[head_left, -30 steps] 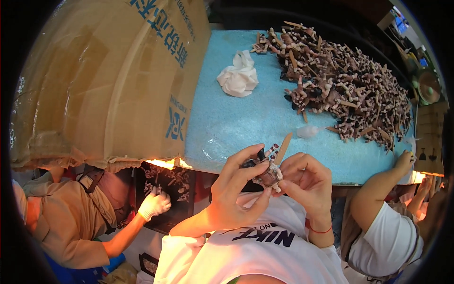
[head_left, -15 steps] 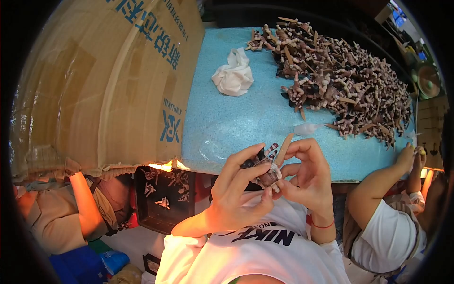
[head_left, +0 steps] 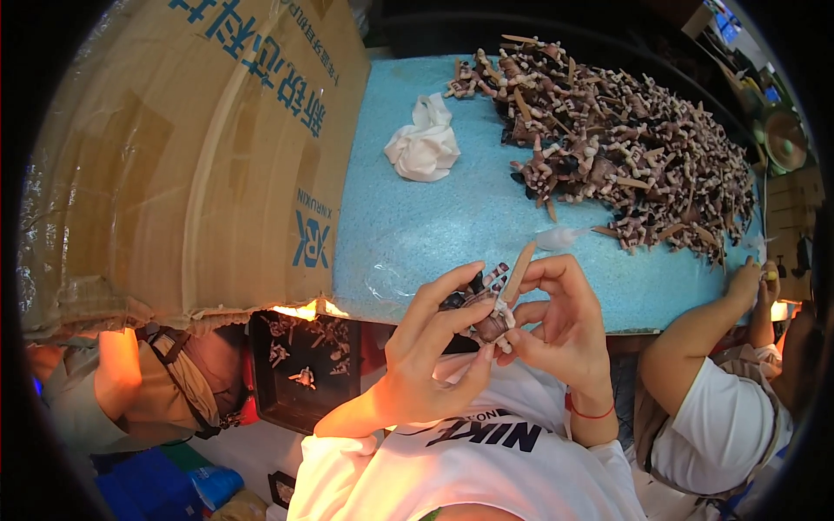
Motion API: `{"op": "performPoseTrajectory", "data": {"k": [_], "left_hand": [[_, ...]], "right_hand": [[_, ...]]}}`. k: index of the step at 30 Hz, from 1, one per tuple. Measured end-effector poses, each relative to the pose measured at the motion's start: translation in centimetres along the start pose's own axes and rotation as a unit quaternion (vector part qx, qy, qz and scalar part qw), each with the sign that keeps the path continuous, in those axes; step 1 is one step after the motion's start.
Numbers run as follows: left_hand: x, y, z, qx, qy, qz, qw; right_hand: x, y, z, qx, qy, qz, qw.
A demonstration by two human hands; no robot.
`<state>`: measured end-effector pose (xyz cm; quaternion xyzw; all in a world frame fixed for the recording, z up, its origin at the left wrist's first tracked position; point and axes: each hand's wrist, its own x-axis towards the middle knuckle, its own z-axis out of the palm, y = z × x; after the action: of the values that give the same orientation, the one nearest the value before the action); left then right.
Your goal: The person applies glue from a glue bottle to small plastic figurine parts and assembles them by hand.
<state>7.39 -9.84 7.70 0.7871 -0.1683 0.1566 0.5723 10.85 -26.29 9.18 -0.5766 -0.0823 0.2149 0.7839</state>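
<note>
Close in front of my chest, both hands hold one small painted figurine (head_left: 493,323) with a dark head, brown body and striped pale limbs. A flat tan blade-shaped piece (head_left: 521,269) stands up from it. My left hand (head_left: 434,347) is closed round the figurine's dark end, fingers over the top and thumb below. My right hand (head_left: 565,326) pinches its right side near the blade's foot, the other fingers curled. My fingertips hide where blade and body meet. Just beyond my right hand, a translucent squeeze bottle (head_left: 559,237) lies on the blue tabletop (head_left: 417,252).
A large heap of similar figurines (head_left: 625,156) covers the far right. Crumpled white tissue (head_left: 424,143) lies at the back left. A tall cardboard box (head_left: 182,174) walls off the left. Below it, a dark tray (head_left: 304,382) holds several figurines. Co-workers' arms (head_left: 695,330) show at right and left.
My hands keep almost the same grip and place on the figurine. The view has shifted slightly. At the far left, a co-worker's arm has moved left.
</note>
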Motion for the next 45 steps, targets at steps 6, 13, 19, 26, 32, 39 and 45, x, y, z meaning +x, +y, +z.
{"op": "performPoseTrajectory", "data": {"k": [6, 13, 19, 26, 32, 39, 45], "left_hand": [[-0.2, 0.5, 0.4, 0.026, 0.015, 0.012, 0.999], [0.2, 0.4, 0.4, 0.12, 0.02, 0.094, 0.988], [0.5, 0.9, 0.2, 0.103, -0.002, 0.079, 0.992], [-0.1, -0.3, 0.7, -0.168, 0.026, -0.078, 0.982], [-0.1, -1.4, 0.7, -0.582, -0.006, -0.284, 0.762], [-0.3, -1.0, 1.0, -0.72, -0.039, -0.343, 0.602], [-0.5, -0.7, 1.2, -0.742, -0.041, -0.34, 0.576]], "right_hand": [[-0.3, -0.3, 0.0, 0.007, -0.006, 0.001, 1.0], [-0.2, 0.6, -0.3, 0.032, -0.016, -0.019, 0.999], [-0.3, 0.2, -0.5, 0.038, -0.028, -0.026, 0.999], [-0.3, -0.3, 0.1, 0.025, -0.001, -0.021, 0.999], [-1.6, 0.3, -0.6, -0.096, 0.133, -0.112, 0.98], [-1.6, 0.1, 0.1, -0.424, 0.143, -0.277, 0.85], [-1.8, 0.1, 0.6, -0.459, 0.132, -0.282, 0.832]]}}
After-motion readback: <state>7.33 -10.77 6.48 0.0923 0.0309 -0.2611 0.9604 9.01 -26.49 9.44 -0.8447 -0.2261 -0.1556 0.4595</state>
